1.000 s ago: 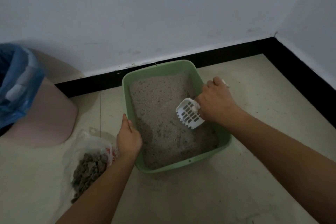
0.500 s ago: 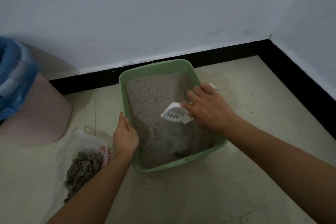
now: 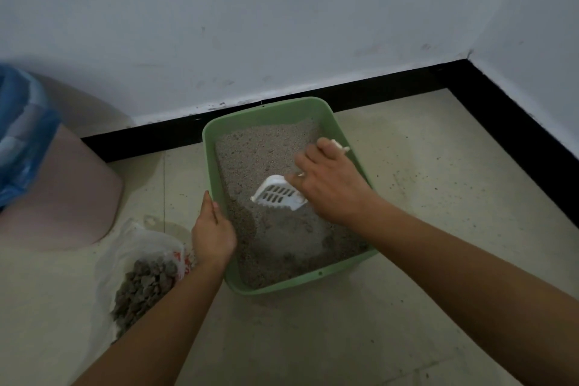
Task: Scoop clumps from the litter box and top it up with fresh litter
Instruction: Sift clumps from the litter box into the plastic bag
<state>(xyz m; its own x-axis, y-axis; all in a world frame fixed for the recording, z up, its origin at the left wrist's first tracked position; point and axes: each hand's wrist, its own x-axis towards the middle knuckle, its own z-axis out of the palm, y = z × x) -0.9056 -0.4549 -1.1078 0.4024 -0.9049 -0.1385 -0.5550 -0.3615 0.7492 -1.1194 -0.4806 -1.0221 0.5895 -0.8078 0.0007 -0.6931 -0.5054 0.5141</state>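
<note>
Fingers [image 3: 216, 213] gripping litter box [image 3: 269, 113] left rim, right hand [image 3: 332, 185] holding scoop [image 3: 277, 196]

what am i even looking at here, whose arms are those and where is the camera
The camera sits on a person's head and looks forward and down, so the two bare arms reaching in from the bottom are that person's own. There is no machine here.

On the tiled floor, in a corner of the room, stands a green litter box filled with grey litter. The left hand grips the box's left rim. The right hand holds a white slotted scoop by its handle, with the scoop's head over the litter.

Left of the box lies a clear plastic bag with dark clumps piled on it. Further left stands a pink bin lined with a blue bag.
</note>
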